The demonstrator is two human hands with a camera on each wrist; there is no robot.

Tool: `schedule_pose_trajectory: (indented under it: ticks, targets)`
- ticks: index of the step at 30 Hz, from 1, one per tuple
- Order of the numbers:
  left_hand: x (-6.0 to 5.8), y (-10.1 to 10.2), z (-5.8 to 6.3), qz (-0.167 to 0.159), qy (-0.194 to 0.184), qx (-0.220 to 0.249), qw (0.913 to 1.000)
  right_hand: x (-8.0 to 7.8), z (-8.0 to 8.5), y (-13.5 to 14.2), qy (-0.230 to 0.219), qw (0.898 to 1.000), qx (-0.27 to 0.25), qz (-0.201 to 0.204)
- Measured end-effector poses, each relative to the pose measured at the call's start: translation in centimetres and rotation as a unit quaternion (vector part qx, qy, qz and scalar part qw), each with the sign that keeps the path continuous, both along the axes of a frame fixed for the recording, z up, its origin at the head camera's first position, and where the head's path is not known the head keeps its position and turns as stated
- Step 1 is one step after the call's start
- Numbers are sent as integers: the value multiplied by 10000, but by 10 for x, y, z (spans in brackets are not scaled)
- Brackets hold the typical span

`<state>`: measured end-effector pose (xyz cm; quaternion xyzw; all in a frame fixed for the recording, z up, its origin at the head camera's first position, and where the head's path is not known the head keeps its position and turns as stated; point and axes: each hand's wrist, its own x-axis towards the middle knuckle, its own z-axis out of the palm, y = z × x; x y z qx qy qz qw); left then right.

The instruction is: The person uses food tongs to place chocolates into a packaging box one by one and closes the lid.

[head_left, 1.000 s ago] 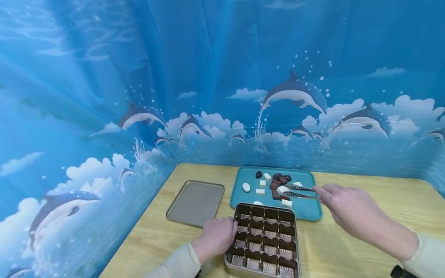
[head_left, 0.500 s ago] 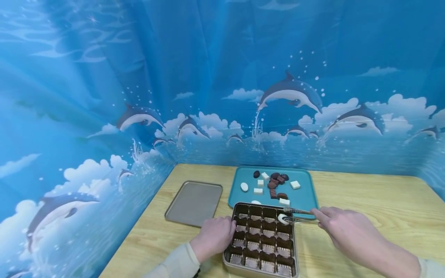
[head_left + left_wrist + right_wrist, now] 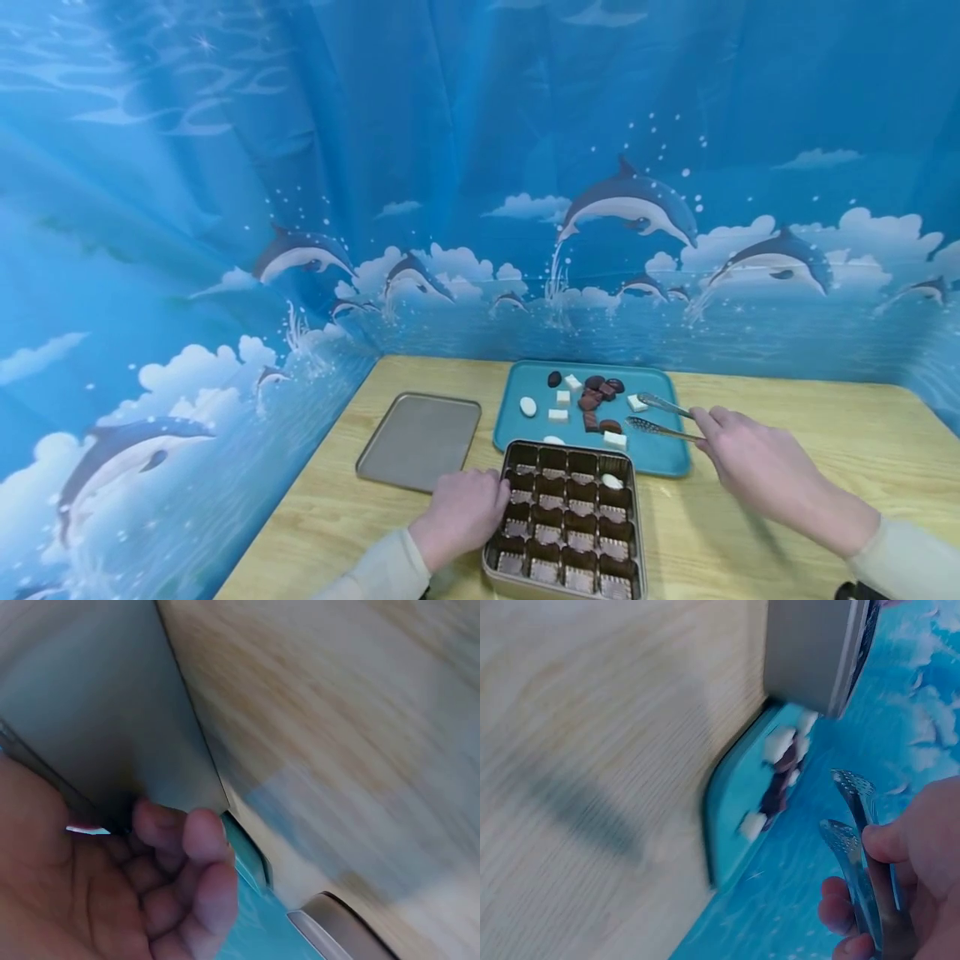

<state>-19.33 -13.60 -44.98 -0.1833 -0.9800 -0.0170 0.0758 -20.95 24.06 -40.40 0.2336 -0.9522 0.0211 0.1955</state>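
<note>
My left hand (image 3: pixel 460 512) grips the left rim of a metal tin (image 3: pixel 640 521); in the left wrist view its fingers curl beside the tin wall (image 3: pixel 112 697). A brown insert divides the tin into compartments, and a white egg-shaped sweet (image 3: pixel 612 482) lies in the back right one. My right hand (image 3: pixel 753 454) holds metal tongs (image 3: pixel 662 430), spread apart with nothing between the tips, above the right side of a teal tray (image 3: pixel 675 462). Close to the upper tip is a white square piece (image 3: pixel 636 404). The right wrist view shows fingers and thumb round the tongs (image 3: pixel 862 881).
Brown chocolates (image 3: pixel 591 402) cluster mid-tray, with several white pieces (image 3: pixel 558 415) around them. The tin's front edge overlaps the tray's near edge from this angle. A flat metal lid (image 3: pixel 420 440) lies on the wooden table at left. A blue dolphin-print curtain (image 3: pixel 465 183) stands behind.
The tongs carried the white egg-shaped sweet from the tray to the tin's back right compartment and let it go there. They then moved back over the tray, spread. My left hand stayed put.
</note>
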Motion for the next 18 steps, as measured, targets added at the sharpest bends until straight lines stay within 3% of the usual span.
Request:
schedule_pose_trajectory:
  ticks: [9,18]
  targets:
    - [0,-8,0,-353,-322,136,9988,-30,-16,7,-428,9986,23,-324]
    - [2,-5,-5,-343,81,64,9994,-55,-32,8,-940,9948,-193,-334]
